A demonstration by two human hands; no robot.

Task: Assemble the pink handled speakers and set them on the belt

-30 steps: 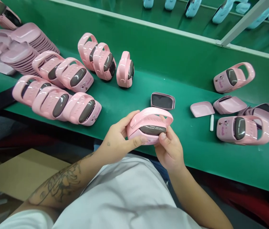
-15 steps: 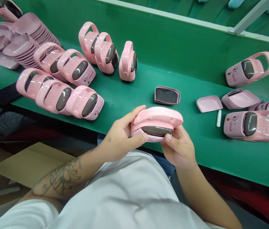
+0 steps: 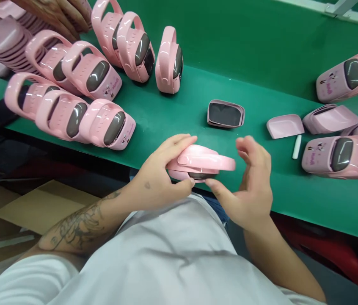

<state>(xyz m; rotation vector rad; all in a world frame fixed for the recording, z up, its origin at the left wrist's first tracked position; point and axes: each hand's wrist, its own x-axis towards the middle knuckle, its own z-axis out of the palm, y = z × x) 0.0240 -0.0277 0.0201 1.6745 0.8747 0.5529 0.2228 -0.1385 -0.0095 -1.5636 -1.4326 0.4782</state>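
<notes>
A pink plastic case with a loop handle and a dark window (image 3: 202, 160) lies on its side in my left hand (image 3: 166, 173). The left fingers wrap round its far side, and the thumb presses along its near edge. My right hand (image 3: 250, 186) is open beside the case's right end. Its fingers are raised and apart from the case; the thumb tip is close to the near edge, and I cannot tell whether it touches. Beyond the case, on the green bench (image 3: 194, 114), sits a pink open shell with a dark panel inside (image 3: 226, 114).
Several similar pink cases (image 3: 109, 125) stand to the left. Stacked pink covers (image 3: 4, 38) lie behind them, where another person's hand (image 3: 61, 17) reaches in. A loose pink cover (image 3: 285, 126), a small white stick (image 3: 296, 147) and more cases (image 3: 340, 154) are to the right.
My right hand has let go of the case and opened out to the right. The case has tilted in my left hand. Another person's hand has come in at the upper left. The view has shifted slightly.
</notes>
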